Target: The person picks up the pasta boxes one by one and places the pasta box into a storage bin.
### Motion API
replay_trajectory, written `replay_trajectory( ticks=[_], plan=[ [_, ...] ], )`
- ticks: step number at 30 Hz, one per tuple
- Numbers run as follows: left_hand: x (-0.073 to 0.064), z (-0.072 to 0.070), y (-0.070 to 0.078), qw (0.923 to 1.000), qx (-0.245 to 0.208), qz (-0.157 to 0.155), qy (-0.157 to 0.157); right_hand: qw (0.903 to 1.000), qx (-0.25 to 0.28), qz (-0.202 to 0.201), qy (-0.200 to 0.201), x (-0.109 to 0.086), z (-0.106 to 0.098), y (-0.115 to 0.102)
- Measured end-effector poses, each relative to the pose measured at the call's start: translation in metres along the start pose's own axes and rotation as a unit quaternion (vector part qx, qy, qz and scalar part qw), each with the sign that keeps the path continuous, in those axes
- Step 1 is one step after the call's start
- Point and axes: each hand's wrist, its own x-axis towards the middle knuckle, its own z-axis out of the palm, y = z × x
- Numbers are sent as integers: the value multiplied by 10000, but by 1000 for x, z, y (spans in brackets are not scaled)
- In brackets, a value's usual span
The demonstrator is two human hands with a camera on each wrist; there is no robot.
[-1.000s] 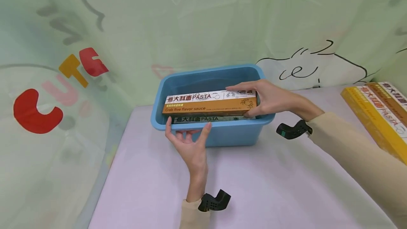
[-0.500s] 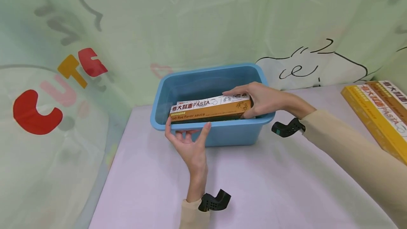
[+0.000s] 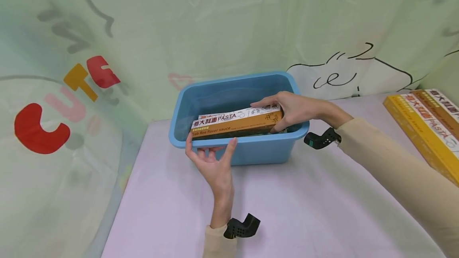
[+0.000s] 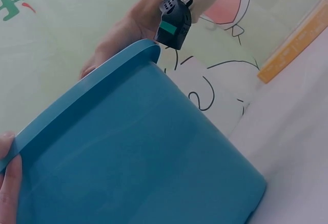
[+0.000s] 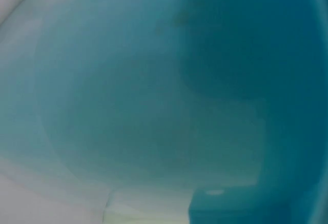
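Observation:
A light blue plastic bin [image 3: 263, 150] stands against the back cloth in the head view. My left hand [image 3: 215, 168] holds its front rim, thumb and fingers spread along the edge. Inside, my right hand [image 3: 295, 108] grips the right end of an orange and white pasta box [image 3: 234, 126] labelled Crab Roe flavor sauce. This box lies slightly tilted, its left end lower behind the front rim. A strip of another white box [image 3: 211, 116] shows behind it. In the left wrist view, the bin wall [image 4: 138, 147] hides most of the right hand [image 4: 123, 37]. Blurred blue wall [image 5: 154, 111] fills the right wrist view.
At the right edge, a yellow pasta box [image 3: 412, 124] and a brown pasta box [image 3: 442, 104] lie side by side on the pale tablecloth [image 3: 294, 206]. Behind the bin hangs a green printed cloth [image 3: 229, 31], which also covers the left side.
My right hand has lowered the crab roe pasta box deeper into the bin and slightly right, tilting its left end down. The left hand has stayed on the rim.

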Motion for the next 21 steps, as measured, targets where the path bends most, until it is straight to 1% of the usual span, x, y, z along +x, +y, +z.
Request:
replay_trajectory(
  ticks=[8, 14, 21],
  plan=[
    [2, 0, 1, 10000, 0, 29, 11, 10000, 59, 9, -29, 3, -2, -2],
    [1, -1, 0, 10000, -7, 24, -4, 9999, 102, 62, -80, 3, -4, -2],
    [1, 0, 1, 10000, -5, 20, -7, 10000, -8, -59, -63, 2, -5, 0]
  ],
)
